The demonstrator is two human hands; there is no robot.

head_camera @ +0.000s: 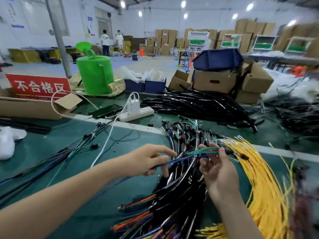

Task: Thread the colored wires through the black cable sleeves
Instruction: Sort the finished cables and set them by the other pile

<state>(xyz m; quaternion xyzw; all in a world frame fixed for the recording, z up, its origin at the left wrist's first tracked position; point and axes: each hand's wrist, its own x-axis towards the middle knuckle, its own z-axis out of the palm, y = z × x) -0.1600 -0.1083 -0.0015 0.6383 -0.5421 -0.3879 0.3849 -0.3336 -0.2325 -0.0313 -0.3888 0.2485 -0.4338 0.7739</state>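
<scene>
A: Entry one, the hands?
B: Left hand (pixel 150 160): fingertips pinching the blue tail of a small bunch of green and blue wires (pixel 195 153). Right hand (pixel 218 169): thumb and fingers pinching the same bunch near its black plug end. The bunch hangs stretched between them, above the desk (pixel 131 142).
A: Sleeves?
B: Loose black sleeves (pixel 198 104): a heap at the far side of the desk, well apart from both hands. I can see none on the held bunch. Sleeved pile (pixel 179 192): directly below the hands. Yellow wires (pixel 259 171): fanned just right of the right hand.
A: Hazards?
B: Likely three. The held bunch crosses the pile below, so a loose strand could snag there and drag its neighbours along. The tail ends look uneven, and splayed tips would jam at a sleeve mouth. The yellow strands lie close enough to get swept into the grip.
A: Writing?
B: Red sign (pixel 38 87): white characters 不合格区, with a smaller line beneath too blurred to read. Wall notices (pixel 17 25) and cartons (pixel 165 37): nothing legible.
</scene>
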